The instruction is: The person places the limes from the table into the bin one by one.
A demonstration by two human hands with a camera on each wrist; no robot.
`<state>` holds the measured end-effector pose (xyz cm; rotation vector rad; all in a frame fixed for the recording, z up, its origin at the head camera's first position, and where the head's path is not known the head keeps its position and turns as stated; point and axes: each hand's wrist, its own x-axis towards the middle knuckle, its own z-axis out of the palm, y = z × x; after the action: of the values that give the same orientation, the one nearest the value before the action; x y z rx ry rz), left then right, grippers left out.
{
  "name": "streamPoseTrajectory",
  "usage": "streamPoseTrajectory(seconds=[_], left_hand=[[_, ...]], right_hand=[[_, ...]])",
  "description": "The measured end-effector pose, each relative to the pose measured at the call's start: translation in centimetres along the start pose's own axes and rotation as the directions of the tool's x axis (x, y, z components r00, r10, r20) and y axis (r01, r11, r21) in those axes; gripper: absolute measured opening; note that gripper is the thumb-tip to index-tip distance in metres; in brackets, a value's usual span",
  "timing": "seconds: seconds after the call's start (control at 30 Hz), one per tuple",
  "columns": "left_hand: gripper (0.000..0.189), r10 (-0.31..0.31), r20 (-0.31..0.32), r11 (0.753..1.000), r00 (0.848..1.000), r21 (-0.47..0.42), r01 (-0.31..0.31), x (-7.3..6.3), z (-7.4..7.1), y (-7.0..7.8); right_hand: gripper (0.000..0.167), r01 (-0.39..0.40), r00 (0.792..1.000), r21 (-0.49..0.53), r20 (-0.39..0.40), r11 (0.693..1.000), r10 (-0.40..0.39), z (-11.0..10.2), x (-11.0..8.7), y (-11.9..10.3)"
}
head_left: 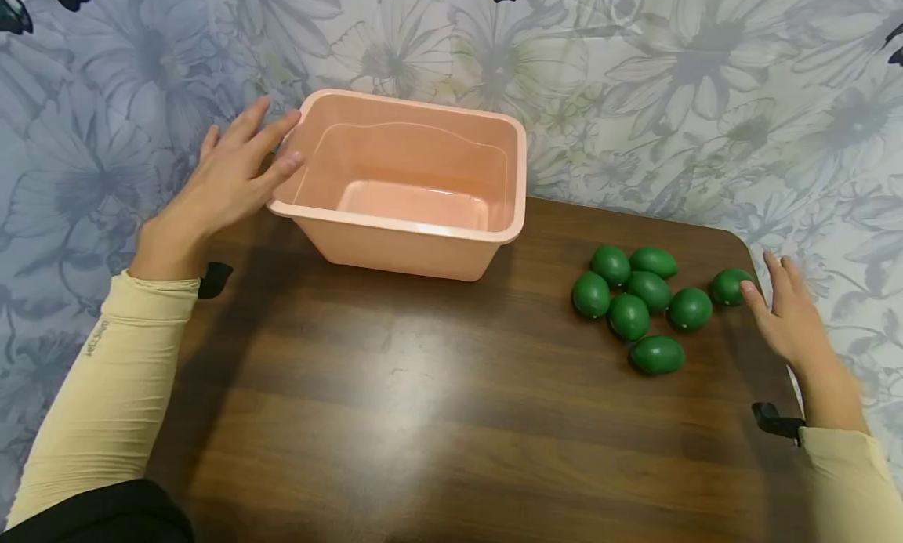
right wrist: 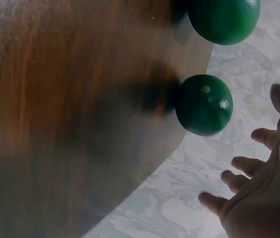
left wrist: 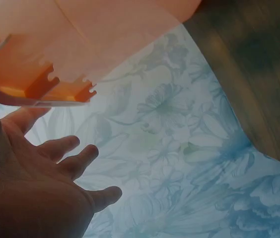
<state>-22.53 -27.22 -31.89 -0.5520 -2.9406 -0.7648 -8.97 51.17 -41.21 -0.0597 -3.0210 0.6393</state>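
A peach-coloured plastic basin [head_left: 395,249] stands at the back of the table, with nothing inside it. At its left rim is my left hand [head_left: 236,167], fingers spread and fingertips overlapping the rim in the head view. The left wrist view shows that hand [left wrist: 45,173] below the basin's rim [left wrist: 35,102], palm showing. Several green limes [head_left: 649,291] lie grouped on the right of the table. My right hand [head_left: 790,312] is beside the rightmost lime [head_left: 730,287], fingers extended and holding nothing. In the right wrist view, a lime [right wrist: 204,105] sits near those fingers [right wrist: 249,166].
The brown wooden table [head_left: 423,402] has a rounded back right corner, close to the limes. Floral-patterned cloth [head_left: 705,96] spreads behind and beside the table. One lime [head_left: 657,355] lies slightly in front of the others.
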Motion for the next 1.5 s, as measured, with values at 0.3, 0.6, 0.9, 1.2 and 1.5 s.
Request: streamPoseTrajectory(seconds=[0.3,0.6,0.9,1.2,1.5], left_hand=[[0.071,-0.003,0.005,0.998,1.0,-0.071,0.004,-0.6,-0.1,0.2],[0.074,-0.074,0.011,0.994,0.997,-0.078,0.075,-1.1,-0.2,0.0],[0.07,-0.077,-0.046,0.991,0.996,-0.114,0.071,-2.2,0.4,-0.8],[0.069,-0.005,-0.017,0.99,1.0,-0.141,0.003,-1.9,1.2,-0.7],[0.071,-0.082,-0.042,0.978,0.996,-0.194,0.073,-0.5,1.8,0.6]], right_hand=[[0.064,0.11,0.994,0.001,0.003,0.994,-0.11,1.2,1.1,-0.2],[0.071,0.047,0.999,-0.021,0.005,0.999,-0.046,1.5,1.6,-0.8],[0.075,-0.029,1.0,0.007,0.011,1.0,0.029,1.8,2.8,-1.3],[0.073,-0.08,0.996,0.045,-0.021,0.996,0.081,1.9,2.1,-1.0],[0.068,-0.129,0.982,0.063,-0.127,0.99,0.136,1.8,0.7,-0.3]])
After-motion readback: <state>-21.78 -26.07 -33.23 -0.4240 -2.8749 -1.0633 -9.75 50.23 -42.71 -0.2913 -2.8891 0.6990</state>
